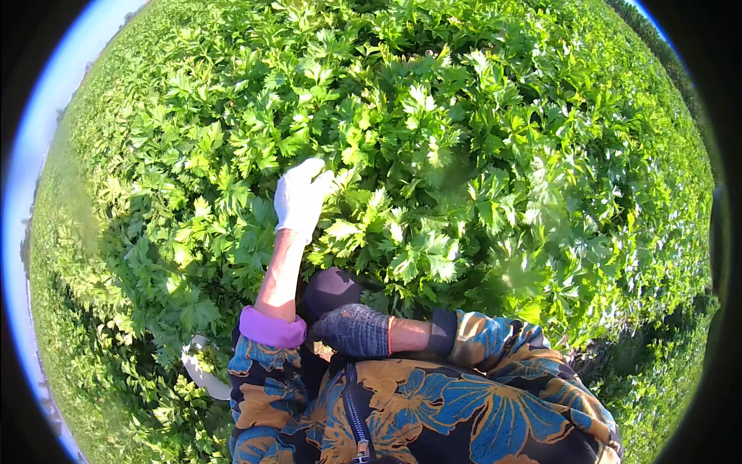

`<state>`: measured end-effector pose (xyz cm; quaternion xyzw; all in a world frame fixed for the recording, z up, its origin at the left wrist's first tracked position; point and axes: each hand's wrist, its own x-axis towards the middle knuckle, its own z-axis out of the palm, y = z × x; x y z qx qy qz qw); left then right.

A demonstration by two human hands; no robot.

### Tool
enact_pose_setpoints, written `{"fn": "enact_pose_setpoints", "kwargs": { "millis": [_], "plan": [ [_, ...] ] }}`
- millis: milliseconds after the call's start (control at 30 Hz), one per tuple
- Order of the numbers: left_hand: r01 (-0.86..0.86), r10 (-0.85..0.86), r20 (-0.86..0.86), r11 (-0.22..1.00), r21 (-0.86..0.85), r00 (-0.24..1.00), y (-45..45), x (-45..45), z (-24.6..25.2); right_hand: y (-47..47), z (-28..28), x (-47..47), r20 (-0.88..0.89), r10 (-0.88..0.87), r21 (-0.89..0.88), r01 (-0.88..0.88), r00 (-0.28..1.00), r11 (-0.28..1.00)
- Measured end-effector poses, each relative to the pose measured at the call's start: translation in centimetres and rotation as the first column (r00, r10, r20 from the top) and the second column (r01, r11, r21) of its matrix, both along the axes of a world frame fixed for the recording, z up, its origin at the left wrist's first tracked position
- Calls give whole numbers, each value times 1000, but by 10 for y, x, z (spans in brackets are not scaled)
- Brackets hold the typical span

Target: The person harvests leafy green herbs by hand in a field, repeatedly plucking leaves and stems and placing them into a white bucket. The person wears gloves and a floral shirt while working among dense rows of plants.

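Note:
Dense green leafy plants with lobed, celery-like leaves (417, 243) spread before me. My left hand (301, 194), in a white knit glove, reaches out among the leaf tops, its thumb and fingers beside a bright leafy sprig; whether they pinch it cannot be made out. My right hand (352, 330), in a dark grey knit glove with an orange-red cuff edge, lies bent in front of my body near my knee (330, 290). Its fingers are curled and partly hidden, so what they may hold does not show.
A white curved rim (203, 371), perhaps of a container, shows among the plants at lower left, with green leaf bits inside. The leafy field reaches the horizon on the left. Shaded gaps between plants lie at lower right (632, 348) and lower left.

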<state>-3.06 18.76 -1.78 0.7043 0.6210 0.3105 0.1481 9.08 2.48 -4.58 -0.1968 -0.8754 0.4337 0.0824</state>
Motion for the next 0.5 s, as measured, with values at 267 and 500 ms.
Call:
{"fn": "enact_pose_setpoints", "kwargs": {
  "millis": [267,500],
  "plan": [
    [219,-52,-484,931,293,873,-8,-4,4,28,60,22,149,78,88,-92,986,992],
    [74,-72,-25,840,537,997,-19,-4,84,56,104,60,-323,-283,-214,222,903,951]
  ]
}}
